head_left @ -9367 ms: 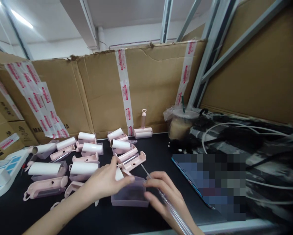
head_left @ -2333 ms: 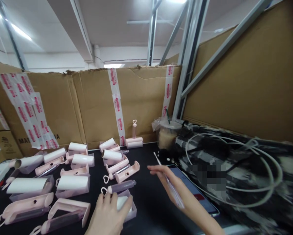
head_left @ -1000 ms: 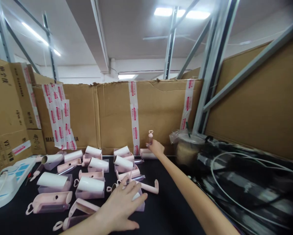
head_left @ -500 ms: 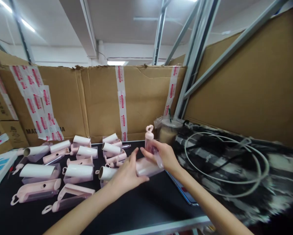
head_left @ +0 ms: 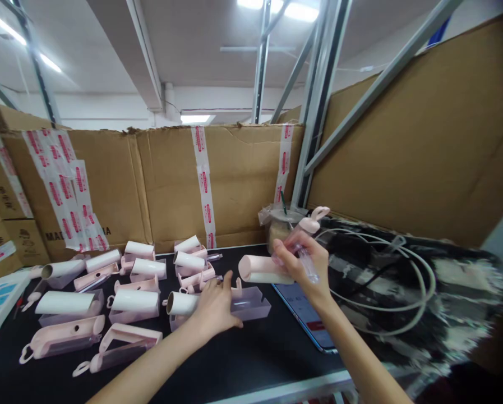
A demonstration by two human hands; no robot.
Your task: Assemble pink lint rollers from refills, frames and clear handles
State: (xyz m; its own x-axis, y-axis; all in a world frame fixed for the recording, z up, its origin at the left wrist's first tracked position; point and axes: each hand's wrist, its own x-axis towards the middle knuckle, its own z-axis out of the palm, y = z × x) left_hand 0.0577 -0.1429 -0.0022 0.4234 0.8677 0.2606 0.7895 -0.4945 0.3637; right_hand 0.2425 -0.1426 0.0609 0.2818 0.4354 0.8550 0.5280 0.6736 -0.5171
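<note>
Hands apart. Right hand [head_left: 309,261] grips pink roller [head_left: 259,268], long axis crosswise, free end leftward, over or just behind tray [head_left: 257,308]; left hand [head_left: 214,308] at tray's left end, grip unclear.

A black tabletop [head_left: 259,353] carries a blue-edged phone [head_left: 308,320], a lidded drink cup [head_left: 277,233] standing behind it. Left of the phone rests a translucent tray [head_left: 255,314]; farther left, pink holders [head_left: 66,332] spread among translucent boxes [head_left: 135,318] bearing white rolls [head_left: 134,301].
</note>
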